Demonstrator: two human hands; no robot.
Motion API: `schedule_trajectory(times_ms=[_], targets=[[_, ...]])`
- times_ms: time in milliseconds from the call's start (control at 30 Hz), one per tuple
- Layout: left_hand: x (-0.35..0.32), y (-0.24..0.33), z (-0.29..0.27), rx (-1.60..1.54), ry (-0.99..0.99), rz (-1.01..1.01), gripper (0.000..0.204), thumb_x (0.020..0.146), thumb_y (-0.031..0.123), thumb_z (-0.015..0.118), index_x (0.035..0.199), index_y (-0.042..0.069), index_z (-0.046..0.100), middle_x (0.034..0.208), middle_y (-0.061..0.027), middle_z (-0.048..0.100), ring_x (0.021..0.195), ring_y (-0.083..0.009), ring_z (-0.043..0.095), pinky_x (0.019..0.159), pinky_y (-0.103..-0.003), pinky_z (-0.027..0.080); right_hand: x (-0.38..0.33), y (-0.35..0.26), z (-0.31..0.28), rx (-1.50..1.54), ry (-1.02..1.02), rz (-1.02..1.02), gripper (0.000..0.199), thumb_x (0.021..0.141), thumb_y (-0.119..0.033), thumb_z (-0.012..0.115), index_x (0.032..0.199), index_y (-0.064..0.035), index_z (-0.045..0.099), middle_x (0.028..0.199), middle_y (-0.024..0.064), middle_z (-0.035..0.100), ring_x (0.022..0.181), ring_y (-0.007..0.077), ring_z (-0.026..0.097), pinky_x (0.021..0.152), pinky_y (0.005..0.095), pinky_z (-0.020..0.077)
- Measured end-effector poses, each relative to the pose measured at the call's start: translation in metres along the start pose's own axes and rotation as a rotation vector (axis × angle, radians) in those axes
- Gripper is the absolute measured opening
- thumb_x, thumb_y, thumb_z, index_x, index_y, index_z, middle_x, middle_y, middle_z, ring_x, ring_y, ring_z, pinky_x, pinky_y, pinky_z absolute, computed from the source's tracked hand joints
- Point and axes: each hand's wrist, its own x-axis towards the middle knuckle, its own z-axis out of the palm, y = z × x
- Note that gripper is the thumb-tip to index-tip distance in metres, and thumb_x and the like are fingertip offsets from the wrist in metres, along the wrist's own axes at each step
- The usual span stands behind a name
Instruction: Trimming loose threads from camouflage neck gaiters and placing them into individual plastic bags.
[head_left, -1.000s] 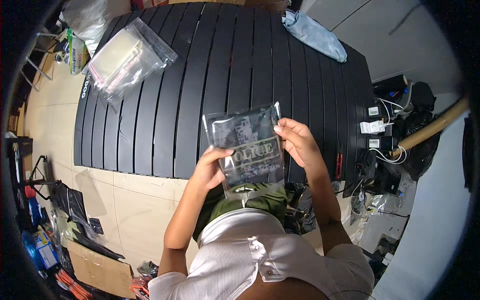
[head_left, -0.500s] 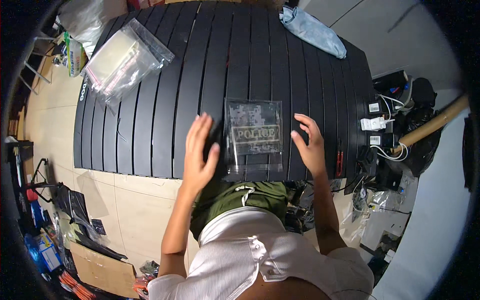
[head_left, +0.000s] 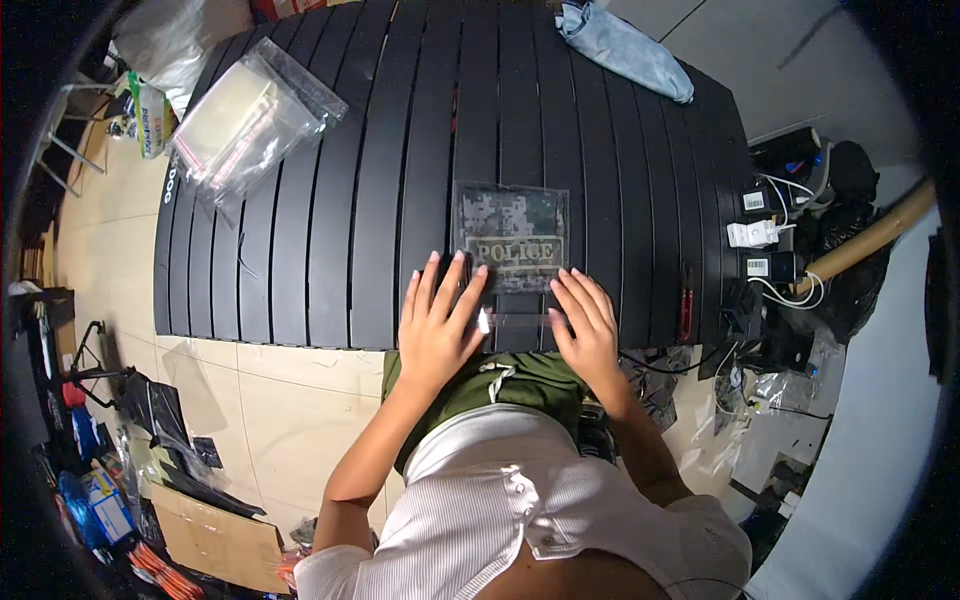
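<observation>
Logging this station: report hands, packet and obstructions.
Left hand and right hand open, palms down. Clear packet flat on black slatted table, camouflage piece inside. Only the hands overlap it.

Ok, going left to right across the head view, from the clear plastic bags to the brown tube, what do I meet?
Clear plastic bags, left hand, camouflage piece in clear sleeve, right hand, slim red item, white plugs, brown tube.
</observation>
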Motion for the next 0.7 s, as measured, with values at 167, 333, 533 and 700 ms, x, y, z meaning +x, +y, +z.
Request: schedule_trajectory(times_ms=[167, 333, 533, 700], targets=[[0.005, -0.001, 0.014, 0.046, 0.137, 0.029, 0.036, 0.074, 0.009, 0.06, 0.11, 0.011, 0.059, 0.123, -0.0088, 0.051, 0.117, -0.0323, 0.045, 0.092, -0.042, 0.041, -0.001, 0.001, 0.003, -0.036, 0.063, -0.016, 0.03, 0.076, -0.003, 0.06, 0.107, -0.0056, 0.062, 0.115, 0.009, 0.057, 0.109, 0.0276, 0.051, 0.089, 0.039, 0.0412], [0.012, -0.007, 0.022, -0.063, 0.155, 0.068, 0.023, 0.073, -0.001, 0.055, 0.095, 0.002, 0.059, 0.117, -0.0128, 0.055, 0.113, -0.0299, 0.05, 0.085, -0.036, 0.047, -0.004, 0.005, 0.005, -0.033, 0.089, -0.027, 0.029, 0.075, -0.002, 0.06, 0.104, -0.0064, 0.064, 0.112, 0.0072, 0.059, 0.108, 0.0274, 0.052, 0.088, 0.0391, 0.0418], [0.014, -0.007, 0.022, -0.062, 0.185, 0.05, 0.031, 0.071, -0.004, 0.054, 0.1, 0.003, 0.059, 0.117, -0.0136, 0.054, 0.11, -0.0285, 0.053, 0.08, -0.034, 0.05, -0.003, 0.003, 0.004, -0.029, 0.098, -0.034, 0.03, 0.073, 0.001, 0.061, 0.102, -0.0064, 0.064, 0.109, 0.0082, 0.061, 0.106, 0.0287, 0.054, 0.087, 0.0392, 0.0425], [0.021, 0.0, 0.011, -0.034, 0.142, -0.045, 0.041, 0.07, -0.004, 0.055, 0.11, 0.007, 0.057, 0.12, -0.0125, 0.052, 0.113, -0.0282, 0.05, 0.082, -0.034, 0.049, -0.002, 0.003, 0.001, -0.011, 0.098, -0.011, 0.032, 0.071, 0.001, 0.062, 0.103, -0.0053, 0.064, 0.11, 0.01, 0.06, 0.107, 0.0297, 0.053, 0.087, 0.0393, 0.0424]])
